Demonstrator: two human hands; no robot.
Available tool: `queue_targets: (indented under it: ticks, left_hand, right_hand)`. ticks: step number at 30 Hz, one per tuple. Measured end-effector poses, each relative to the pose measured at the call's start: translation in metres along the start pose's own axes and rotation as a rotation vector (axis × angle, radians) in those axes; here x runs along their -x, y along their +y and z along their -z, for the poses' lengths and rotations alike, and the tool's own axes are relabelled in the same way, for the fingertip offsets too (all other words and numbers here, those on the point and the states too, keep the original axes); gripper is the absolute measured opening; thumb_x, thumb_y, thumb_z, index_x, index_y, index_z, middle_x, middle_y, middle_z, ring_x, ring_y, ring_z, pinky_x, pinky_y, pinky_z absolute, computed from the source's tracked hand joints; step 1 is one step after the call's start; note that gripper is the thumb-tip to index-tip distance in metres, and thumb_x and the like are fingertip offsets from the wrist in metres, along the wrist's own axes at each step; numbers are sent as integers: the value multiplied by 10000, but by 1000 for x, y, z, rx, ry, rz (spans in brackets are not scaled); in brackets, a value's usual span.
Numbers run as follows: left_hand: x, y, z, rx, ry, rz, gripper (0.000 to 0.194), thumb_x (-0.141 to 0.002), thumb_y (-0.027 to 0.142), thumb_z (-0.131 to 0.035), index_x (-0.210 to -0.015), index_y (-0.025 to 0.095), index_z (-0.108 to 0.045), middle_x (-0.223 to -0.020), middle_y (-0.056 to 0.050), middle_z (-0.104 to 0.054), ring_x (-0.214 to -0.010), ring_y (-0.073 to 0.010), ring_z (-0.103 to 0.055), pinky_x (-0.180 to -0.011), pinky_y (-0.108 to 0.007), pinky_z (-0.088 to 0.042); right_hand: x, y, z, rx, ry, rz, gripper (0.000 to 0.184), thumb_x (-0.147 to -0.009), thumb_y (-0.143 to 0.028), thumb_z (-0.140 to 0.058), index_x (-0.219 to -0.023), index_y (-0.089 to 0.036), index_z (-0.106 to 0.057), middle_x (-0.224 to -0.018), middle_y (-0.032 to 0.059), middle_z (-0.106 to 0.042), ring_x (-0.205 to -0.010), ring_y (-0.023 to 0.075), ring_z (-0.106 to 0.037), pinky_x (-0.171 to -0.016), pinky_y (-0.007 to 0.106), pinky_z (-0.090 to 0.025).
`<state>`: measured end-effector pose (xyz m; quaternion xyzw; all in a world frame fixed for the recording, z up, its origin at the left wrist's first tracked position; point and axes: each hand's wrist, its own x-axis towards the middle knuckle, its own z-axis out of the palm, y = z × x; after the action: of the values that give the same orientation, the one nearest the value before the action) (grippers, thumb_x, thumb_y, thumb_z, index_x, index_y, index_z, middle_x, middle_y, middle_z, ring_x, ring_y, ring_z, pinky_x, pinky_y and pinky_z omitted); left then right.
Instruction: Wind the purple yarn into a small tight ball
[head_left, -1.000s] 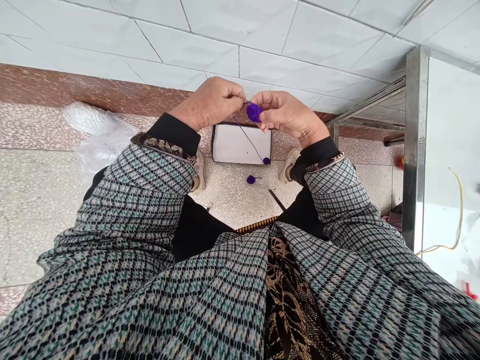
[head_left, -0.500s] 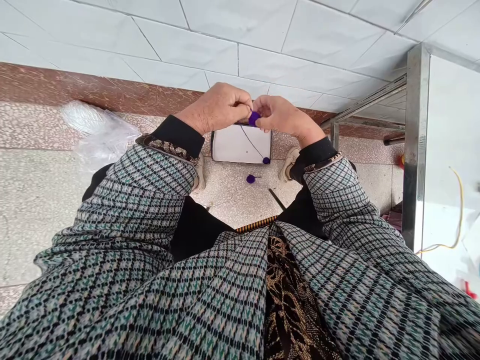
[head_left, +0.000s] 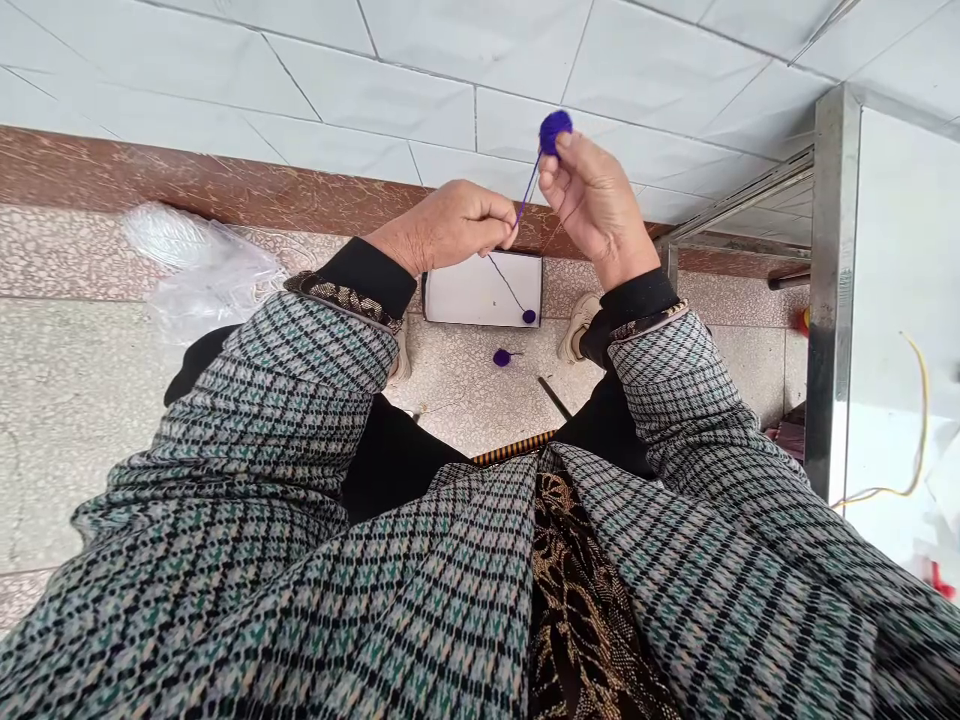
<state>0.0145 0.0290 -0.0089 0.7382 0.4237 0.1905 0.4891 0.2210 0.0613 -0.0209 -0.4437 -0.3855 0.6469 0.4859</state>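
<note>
Between the thumb and fingers of my right hand is a small purple ball of yarn, raised in front of the tiled wall. A strand of purple yarn stretches taut from it down to my left hand, whose closed fingers pinch it. Below the left hand the strand runs on to another purple yarn ball, lying at the near right corner of a white shallow box on the floor. A third purple ball with a short loose tail rests on the floor nearer to me.
Clear plastic bags lie on the floor to the left. On the right stands a metal-framed table with a yellow wire on it. The tiled wall rises beyond the box. A dark stick is near my legs.
My right hand has moved up and away from the left with the yarn ball, drawing the strand out between them. The left hand has shifted slightly right; the ball in the box moved a little.
</note>
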Motion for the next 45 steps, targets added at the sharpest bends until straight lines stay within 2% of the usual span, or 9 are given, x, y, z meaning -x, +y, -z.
queue_targets:
  ticks: [5, 9, 12, 22, 25, 28, 32, 38, 45]
  left_hand:
    - [4, 12, 2, -54, -27, 53, 226, -907, 85, -568, -727, 207, -633, -681, 33, -572, -776, -167, -535, -812, -309, -413]
    - [13, 21, 15, -59, 74, 114, 201, -936, 92, -557, -784, 209, -619, -722, 49, -552, -794, -140, -450, -788, -296, -358]
    - [18, 20, 25, -120, 122, 126, 167, -948, 121, -568, -807, 200, -605, -751, 46, -565, -832, -139, -462, -810, -286, -361]
    - [21, 11, 18, -87, 10, -11, 168, -899, 286, -561, -741, 232, -581, -695, -1, -558, -684, -177, -488, -733, -351, -397]
    - [25, 14, 18, -145, 55, -66, 160, -896, 301, -555, -754, 236, -590, -718, -11, -586, -697, -190, -504, -725, -354, -386]
    - [28, 10, 25, -196, 163, -42, 145, -898, 279, -572, -760, 240, -592, -679, 6, -553, -711, -193, -518, -705, -332, -391]
    - [28, -2, 32, -228, 195, 10, 158, -917, 243, -582, -760, 231, -596, -634, 25, -498, -706, -182, -506, -689, -302, -392]
    - [31, 0, 14, -196, 117, 14, 190, -953, 302, -582, -779, 232, -611, -691, 1, -596, -702, -190, -535, -684, -307, -415]
    - [35, 10, 2, -251, 44, -32, 228, -946, 290, -548, -725, 232, -556, -696, -20, -592, -676, -192, -520, -701, -350, -414]
  right_hand:
    - [4, 9, -6, 330, -23, -115, 346, -876, 29, -783, -840, -259, -594, -763, -20, -620, -687, 165, -633, -631, 258, -584]
    - [13, 1, -9, 564, -358, -237, 377, -779, 126, -775, -845, -218, -636, -732, -35, -647, -615, 130, -572, -532, 212, -489]
    - [21, -8, -15, 422, -496, -301, 378, -781, 149, -722, -917, -194, -637, -739, -55, -642, -596, 102, -561, -511, 170, -472]
    - [19, -27, -42, 71, -5, -125, 280, -1089, 3, -641, -977, -233, -541, -811, -48, -597, -668, 97, -610, -663, 139, -563]
    - [14, -15, -45, 306, -61, -201, 358, -979, 155, -605, -919, -196, -565, -711, -62, -592, -542, 83, -528, -526, 153, -473]
    - [15, -6, -39, 468, -325, -232, 393, -804, 221, -677, -845, -164, -613, -684, -62, -614, -523, 75, -527, -471, 157, -428]
    - [21, -10, -28, 326, -583, -219, 330, -834, 130, -769, -891, -163, -629, -730, -63, -642, -565, 61, -555, -539, 136, -483]
    - [26, -27, -36, -108, -372, -219, 185, -1096, 4, -617, -1035, -166, -574, -723, -85, -576, -573, 57, -509, -605, 136, -515]
    - [19, -8, -43, 322, -199, -190, 372, -945, 174, -635, -905, -189, -564, -728, -70, -582, -568, 79, -500, -508, 165, -425]
